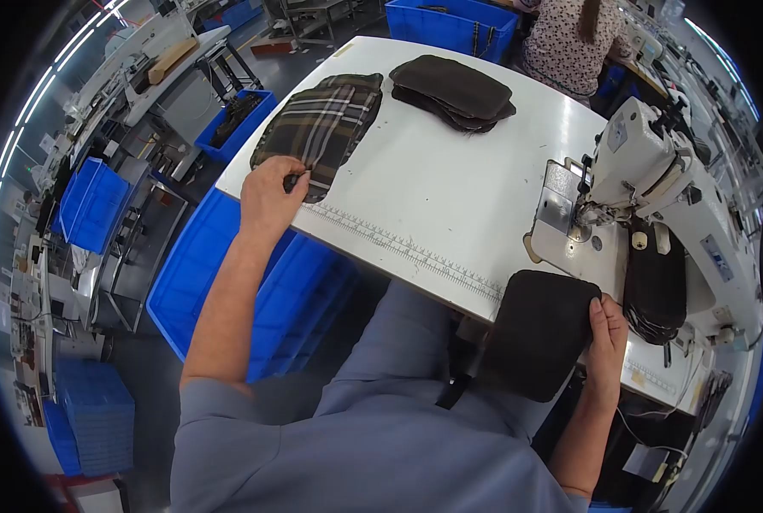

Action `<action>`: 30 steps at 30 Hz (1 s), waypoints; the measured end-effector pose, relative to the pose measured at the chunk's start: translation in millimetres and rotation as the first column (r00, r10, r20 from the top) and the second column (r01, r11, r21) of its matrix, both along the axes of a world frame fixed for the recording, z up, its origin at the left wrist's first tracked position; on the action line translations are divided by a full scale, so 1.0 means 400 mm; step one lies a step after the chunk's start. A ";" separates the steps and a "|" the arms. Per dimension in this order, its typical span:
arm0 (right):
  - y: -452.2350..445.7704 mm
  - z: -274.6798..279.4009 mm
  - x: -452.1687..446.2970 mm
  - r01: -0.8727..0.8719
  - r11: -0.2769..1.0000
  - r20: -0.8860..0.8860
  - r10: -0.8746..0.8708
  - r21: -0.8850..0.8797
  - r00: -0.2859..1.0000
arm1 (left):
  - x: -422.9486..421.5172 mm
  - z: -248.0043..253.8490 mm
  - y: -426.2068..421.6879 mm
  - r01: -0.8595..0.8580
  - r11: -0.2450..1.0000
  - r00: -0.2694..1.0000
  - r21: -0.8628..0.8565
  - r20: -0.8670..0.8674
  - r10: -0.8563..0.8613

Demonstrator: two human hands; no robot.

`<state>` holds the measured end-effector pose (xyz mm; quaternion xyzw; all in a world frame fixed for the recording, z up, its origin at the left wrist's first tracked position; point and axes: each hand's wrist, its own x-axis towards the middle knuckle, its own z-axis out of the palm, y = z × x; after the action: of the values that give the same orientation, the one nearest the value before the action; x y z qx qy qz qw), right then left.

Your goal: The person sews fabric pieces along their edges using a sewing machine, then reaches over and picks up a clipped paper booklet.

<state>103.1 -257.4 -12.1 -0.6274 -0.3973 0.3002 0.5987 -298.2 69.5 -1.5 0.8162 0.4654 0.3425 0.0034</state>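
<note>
My left hand [270,198] is at the near left corner of the table, with thumb and fingers pinched on the edge of a plaid fabric piece [330,115]. That piece lies on top of a stack with rounded corners. My right hand [605,342] grips the right edge of a dark brown fabric panel [539,333], thumb on top. The panel is held over my lap at the table's front edge, and a short dark strap [455,392] shows at its lower left. Fingers beneath the panel are hidden.
A sewing machine [646,162] stands at the right of the white table [450,197], which has a printed ruler along its front. Dark panels [454,90] are stacked at the back, others [655,286] beside the machine. Blue bins [206,274] stand at left. Another person [574,43] sits beyond.
</note>
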 end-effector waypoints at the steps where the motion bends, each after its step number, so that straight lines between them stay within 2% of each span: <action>1: -0.002 0.001 -0.001 -0.010 1.000 0.039 0.011 -0.006 0.999 | -0.003 0.004 0.003 0.006 1.000 1.000 0.005 0.002 -0.006; 3: -0.006 0.003 -0.009 0.021 1.000 -0.008 -0.021 -0.002 1.000 | -0.003 0.014 0.000 0.003 1.000 0.997 0.017 0.082 -0.004; 5: -0.011 0.001 0.003 -0.017 1.000 0.053 0.017 -0.016 0.998 | 0.015 0.028 0.007 -0.011 1.000 0.987 -0.016 0.162 0.013; 7: -0.007 0.000 -0.001 0.022 1.000 0.044 -0.022 0.008 0.999 | 0.053 0.070 -0.006 0.013 0.999 0.893 0.044 0.450 -0.032; 9: -0.014 -0.020 0.007 -0.017 0.998 -0.004 0.017 0.062 1.000 | 0.108 0.108 -0.041 0.217 0.976 0.874 -0.028 0.451 -0.182; 11: -0.021 -0.017 0.008 0.013 0.996 0.008 -0.013 0.092 1.000 | 0.192 0.130 -0.110 0.413 0.907 0.839 -0.081 0.422 -0.344; 13: -0.030 -0.023 0.012 0.015 0.989 -0.092 -0.002 0.146 0.996 | 0.268 0.124 -0.175 0.617 0.764 0.764 -0.189 0.378 -0.523; 15: -0.048 -0.011 0.008 0.010 0.990 -0.084 0.002 0.137 0.996 | 0.337 0.065 -0.222 0.810 0.449 0.573 -0.377 0.347 -0.743; 17: -0.075 0.007 0.005 0.000 0.993 -0.078 0.010 0.122 0.997 | 0.391 0.012 -0.303 0.802 0.479 0.480 -0.356 -0.092 -0.872; 19: -0.103 0.028 0.000 -0.021 0.998 0.009 0.021 0.067 1.000 | 0.422 -0.002 -0.364 0.825 0.467 0.379 -0.318 -0.302 -0.875; 20: -0.114 0.037 -0.003 -0.019 0.997 0.002 0.019 0.076 1.000 | 0.431 0.003 -0.381 0.852 0.423 0.367 -0.308 -0.223 -0.903; 21: -0.123 0.052 -0.006 -0.012 0.997 0.002 0.012 0.075 1.000 | 0.445 0.012 -0.383 0.855 0.417 0.361 -0.308 -0.222 -0.906; 23: -0.133 0.075 -0.011 -0.061 0.994 0.113 0.052 0.085 0.992 | 0.479 0.037 -0.361 0.835 0.473 0.464 -0.280 -0.103 -0.880; 24: -0.132 0.076 -0.015 -0.059 0.994 0.113 0.049 0.086 0.992 | 0.494 0.044 -0.338 0.793 0.558 0.559 -0.245 -0.070 -0.826; 25: -0.132 0.077 -0.020 -0.065 0.993 0.113 0.053 0.101 0.992 | 0.505 0.064 -0.308 0.686 0.669 0.666 -0.286 -0.124 -0.736; 27: -0.129 0.079 -0.029 -0.067 0.991 0.115 0.053 0.119 0.992 | 0.520 0.014 -0.238 0.595 0.804 0.800 0.013 -0.112 -0.590; 28: -0.124 0.078 -0.033 -0.092 0.991 0.114 0.081 0.101 0.990 | 0.523 0.017 -0.231 0.597 0.802 0.798 0.014 -0.114 -0.592; 30: -0.111 0.084 -0.047 -0.120 0.989 0.112 0.109 0.088 0.988 | 0.526 0.024 -0.223 0.545 0.814 0.799 -0.202 -0.170 -0.577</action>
<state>84.1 -301.8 21.5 -0.5896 -0.4780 0.2809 0.5873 -87.9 -19.8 8.0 0.9481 0.2228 0.1978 0.1110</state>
